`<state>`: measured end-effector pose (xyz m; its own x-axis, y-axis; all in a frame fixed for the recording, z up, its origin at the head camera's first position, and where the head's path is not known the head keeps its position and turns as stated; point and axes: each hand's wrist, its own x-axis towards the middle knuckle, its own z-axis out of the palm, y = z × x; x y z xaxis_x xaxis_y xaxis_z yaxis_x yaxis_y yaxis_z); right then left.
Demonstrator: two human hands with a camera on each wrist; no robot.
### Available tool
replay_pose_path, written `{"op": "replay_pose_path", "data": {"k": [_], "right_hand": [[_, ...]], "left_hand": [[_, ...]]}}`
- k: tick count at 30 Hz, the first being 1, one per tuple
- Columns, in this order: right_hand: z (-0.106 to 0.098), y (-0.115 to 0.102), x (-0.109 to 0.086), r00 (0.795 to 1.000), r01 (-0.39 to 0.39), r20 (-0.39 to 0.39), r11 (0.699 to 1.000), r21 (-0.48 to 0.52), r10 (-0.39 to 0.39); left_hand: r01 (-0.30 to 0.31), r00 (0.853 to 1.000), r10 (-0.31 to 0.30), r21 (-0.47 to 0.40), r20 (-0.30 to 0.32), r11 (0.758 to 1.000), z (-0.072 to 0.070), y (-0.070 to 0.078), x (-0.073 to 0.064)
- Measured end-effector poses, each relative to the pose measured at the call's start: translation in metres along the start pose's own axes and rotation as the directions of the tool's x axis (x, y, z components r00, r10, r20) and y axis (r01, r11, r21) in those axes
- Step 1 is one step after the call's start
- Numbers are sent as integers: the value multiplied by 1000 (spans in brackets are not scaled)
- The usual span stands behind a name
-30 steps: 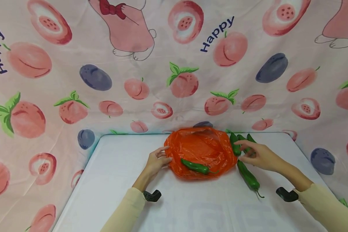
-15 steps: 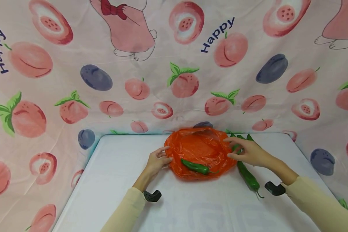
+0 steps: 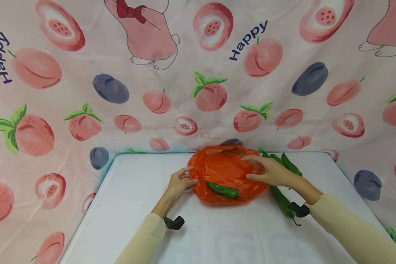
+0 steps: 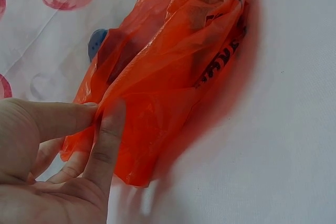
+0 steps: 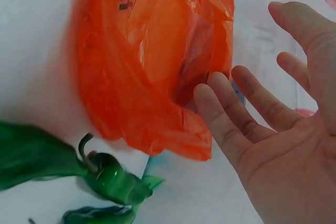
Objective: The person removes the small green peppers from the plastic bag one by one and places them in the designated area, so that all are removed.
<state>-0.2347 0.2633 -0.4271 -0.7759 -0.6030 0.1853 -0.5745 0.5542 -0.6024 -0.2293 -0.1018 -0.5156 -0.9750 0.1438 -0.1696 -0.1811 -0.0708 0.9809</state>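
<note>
An orange-red plastic bag (image 3: 217, 165) lies on the white table, its mouth spread. My left hand (image 3: 179, 183) pinches the bag's left edge between thumb and fingers (image 4: 107, 140), as the left wrist view shows. One green pepper (image 3: 222, 189) rests on the front part of the bag. Over the bag's right side hovers my right hand (image 3: 270, 170), holding nothing, its fingers spread in the right wrist view. Beneath my right forearm, partly hidden, another green pepper (image 3: 279, 196) lies beside the bag.
More green peppers (image 3: 291, 164) lie at the back right of the table (image 3: 145, 172). A fruit-printed cloth (image 3: 171, 73) hangs behind and at the sides. Each wrist wears a black camera (image 3: 174, 223).
My right hand has moved left from the peppers at the right to above the bag. My left hand has kept its grip on the bag's edge, and the pepper on the bag has not moved.
</note>
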Motion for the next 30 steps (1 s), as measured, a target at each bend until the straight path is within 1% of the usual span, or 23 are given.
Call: {"op": "replay_pose_path", "data": {"k": [2, 6, 13, 16, 22, 26, 28, 30], "right_hand": [[3, 0, 4, 1000, -5, 12, 1000, 6, 5], [8, -1, 11, 999, 8, 39, 1000, 14, -8], [15, -2, 22, 995, -6, 98, 997, 71, -1], [19, -2, 26, 994, 2, 112, 996, 87, -12], [27, -2, 34, 988, 4, 155, 995, 100, -20], [33, 0, 38, 974, -61, 222, 992, 109, 36], [36, -1, 39, 960, -104, 270, 988, 117, 70], [39, -2, 40, 942, -146, 320, 981, 126, 99]], "left_hand": [[0, 1000, 0, 0, 3, 1000, 0, 0, 0], [-4, 1000, 4, 6, 4, 1000, 0, 0, -1], [3, 1000, -3, 0, 3, 1000, -1, 0, 0], [5, 1000, -5, -2, 6, 1000, -1, -1, 0], [7, 1000, -7, -1, 2, 1000, 1, 1, -1], [4, 1000, -4, -10, -1, 1000, 2, 1, 0], [0, 1000, 0, -10, -1, 1000, 2, 1, 0], [2, 1000, -2, -11, -3, 1000, 2, 1, 0]]}}
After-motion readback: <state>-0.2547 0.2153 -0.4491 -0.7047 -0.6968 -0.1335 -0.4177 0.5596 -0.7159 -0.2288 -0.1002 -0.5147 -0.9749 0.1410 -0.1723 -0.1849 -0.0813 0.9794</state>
